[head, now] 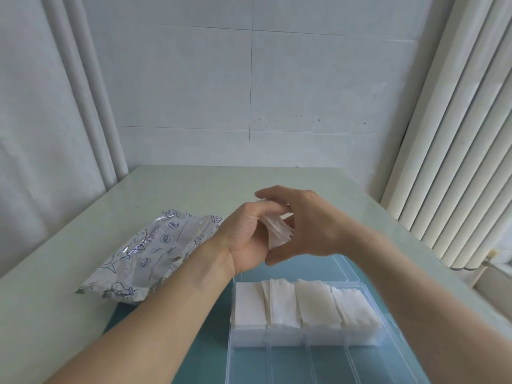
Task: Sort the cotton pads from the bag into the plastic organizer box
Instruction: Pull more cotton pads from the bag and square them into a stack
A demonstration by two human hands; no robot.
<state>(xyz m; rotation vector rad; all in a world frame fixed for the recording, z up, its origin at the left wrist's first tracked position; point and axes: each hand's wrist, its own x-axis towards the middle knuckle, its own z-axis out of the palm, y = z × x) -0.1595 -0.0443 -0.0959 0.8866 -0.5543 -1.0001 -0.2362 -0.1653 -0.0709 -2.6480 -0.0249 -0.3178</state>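
Desk: pale green glossy desk (194, 189) set into a corner of white tiled wall, with a white ribbed radiator (457, 162) to the right
Mat: teal mat (205, 342) lying on the near part of the desk, under the box
Box: clear plastic organizer box (388, 353) with four long compartments side by side; its open lid lies flat behind it
Bag: crinkled silver foil bag (149, 253) printed with blue fish and vegetable drawings, lying on the desk left of the box, its near corner on the mat's edge
Sorted pads: four stacks of white square cotton pads (304, 306), one in the far end of each compartment; the near ends hold none
Left hand: left hand (246, 242) raised above the far edge of the box, palm turned right, fingers (273, 210) curled round a small bundle of white cotton pads (277, 231)
Right hand: right hand (310, 225) just beside the left, thumb low and fingers arched over the bundle; whether its fingertips pinch the pads I cannot tell, as they are hidden behind the hand
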